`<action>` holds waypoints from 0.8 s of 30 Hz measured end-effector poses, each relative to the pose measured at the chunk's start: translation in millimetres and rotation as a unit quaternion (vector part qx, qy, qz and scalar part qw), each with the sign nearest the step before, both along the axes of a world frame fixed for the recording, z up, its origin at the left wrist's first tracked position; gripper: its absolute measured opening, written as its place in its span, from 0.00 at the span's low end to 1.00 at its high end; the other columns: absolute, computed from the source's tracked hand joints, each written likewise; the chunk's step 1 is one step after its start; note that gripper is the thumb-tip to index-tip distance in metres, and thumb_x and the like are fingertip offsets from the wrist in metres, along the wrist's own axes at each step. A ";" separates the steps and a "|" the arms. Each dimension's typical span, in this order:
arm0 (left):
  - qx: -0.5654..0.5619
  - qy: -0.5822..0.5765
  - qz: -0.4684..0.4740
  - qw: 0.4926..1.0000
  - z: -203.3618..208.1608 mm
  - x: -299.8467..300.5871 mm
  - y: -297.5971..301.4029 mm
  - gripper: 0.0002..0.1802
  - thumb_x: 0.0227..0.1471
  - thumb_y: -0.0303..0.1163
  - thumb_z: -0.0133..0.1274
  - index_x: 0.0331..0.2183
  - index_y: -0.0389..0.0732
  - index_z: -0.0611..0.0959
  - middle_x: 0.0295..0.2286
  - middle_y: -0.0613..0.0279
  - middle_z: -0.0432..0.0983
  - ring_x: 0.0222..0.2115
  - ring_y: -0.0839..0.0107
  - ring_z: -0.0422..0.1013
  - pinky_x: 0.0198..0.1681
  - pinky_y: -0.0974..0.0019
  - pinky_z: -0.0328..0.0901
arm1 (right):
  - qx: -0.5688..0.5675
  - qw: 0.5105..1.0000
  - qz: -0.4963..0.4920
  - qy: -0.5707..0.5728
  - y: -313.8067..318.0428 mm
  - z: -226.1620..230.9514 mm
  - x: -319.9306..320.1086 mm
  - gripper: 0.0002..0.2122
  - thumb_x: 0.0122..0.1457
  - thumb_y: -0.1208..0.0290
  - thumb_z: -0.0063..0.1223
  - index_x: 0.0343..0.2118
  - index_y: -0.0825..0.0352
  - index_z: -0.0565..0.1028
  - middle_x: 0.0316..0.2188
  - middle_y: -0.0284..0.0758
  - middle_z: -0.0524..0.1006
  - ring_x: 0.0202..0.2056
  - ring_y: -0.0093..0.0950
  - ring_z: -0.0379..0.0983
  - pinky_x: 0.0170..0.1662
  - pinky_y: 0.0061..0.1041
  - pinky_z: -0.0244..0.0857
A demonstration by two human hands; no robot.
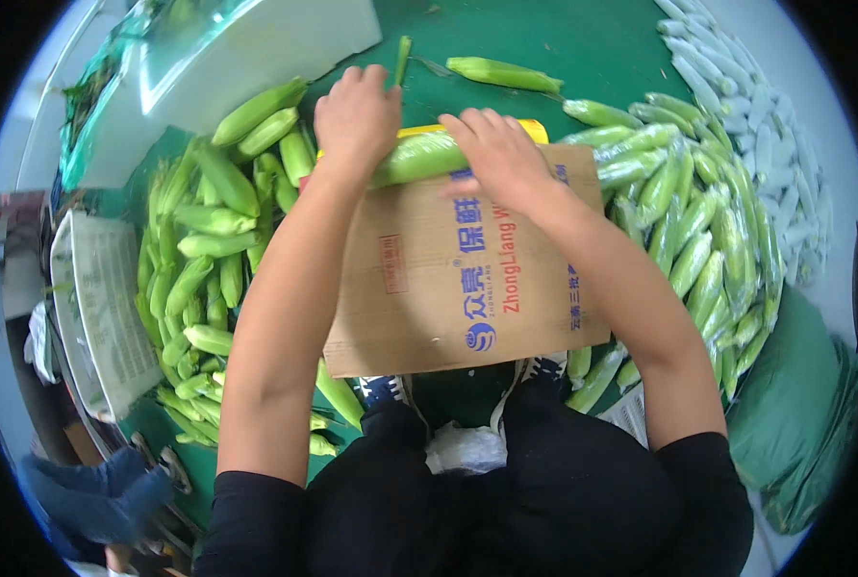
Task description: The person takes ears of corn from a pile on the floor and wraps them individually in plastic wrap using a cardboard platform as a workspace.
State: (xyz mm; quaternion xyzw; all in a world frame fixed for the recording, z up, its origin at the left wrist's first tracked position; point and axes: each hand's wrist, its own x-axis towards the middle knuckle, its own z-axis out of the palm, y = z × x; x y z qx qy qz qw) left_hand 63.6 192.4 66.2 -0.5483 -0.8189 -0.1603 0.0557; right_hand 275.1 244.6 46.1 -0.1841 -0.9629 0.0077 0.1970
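Observation:
A green-husked ear of corn (417, 159), shiny with clear film, lies across the far edge of a flat cardboard box (400, 317) in front of me. My right hand (501, 159) is over the corn's right end, its fingers curved across it and its thumb a little blurred. Past the corn's left end, my left hand (357, 111) has its fingers curled and closed; what they hold is hidden. Behind the corn shows a strip of a yellow object (535, 131), mostly covered. A short green stalk (403, 62) stands out next to my left fingers.
Unwrapped ears of corn (215, 219) are heaped at left, beside a white plastic crate (112, 317). Film-wrapped ears (698, 240) are piled at right. A white foam box (265, 77) stands far left. One loose ear (504, 73) lies on the green surface (506, 29). Someone's blue-clad leg (102, 490) shows lower left.

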 end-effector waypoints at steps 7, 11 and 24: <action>-0.057 0.065 -0.226 0.970 23.6 77.5 -130.0 0.52 0.35 0.54 0.68 0.59 0.41 0.69 0.55 0.52 0.68 0.56 0.54 0.65 0.60 0.49 0.58 | -0.356 0.910 0.053 -0.205 -27.7 30.6 22.4 0.37 0.53 0.40 0.58 0.55 0.68 0.66 0.40 0.53 0.78 0.45 0.50 0.75 0.47 0.45 0.69; -0.079 0.021 -0.246 0.966 18.8 85.2 -160.1 0.43 0.33 0.42 0.67 0.54 0.44 0.73 0.50 0.55 0.72 0.46 0.57 0.71 0.51 0.51 0.65 | -0.421 0.856 0.095 -0.285 -48.7 47.7 25.8 0.34 0.57 0.42 0.54 0.59 0.62 0.66 0.47 0.46 0.76 0.48 0.47 0.73 0.51 0.43 0.67; -0.425 -0.335 -0.407 0.736 24.2 102.3 -180.2 0.32 0.34 0.38 0.65 0.46 0.41 0.79 0.42 0.47 0.78 0.43 0.50 0.74 0.47 0.54 0.67 | -0.066 0.982 0.147 -0.100 -34.2 -29.7 12.2 0.28 0.63 0.42 0.41 0.65 0.41 0.61 0.69 0.18 0.55 0.71 0.27 0.43 0.71 0.53 0.32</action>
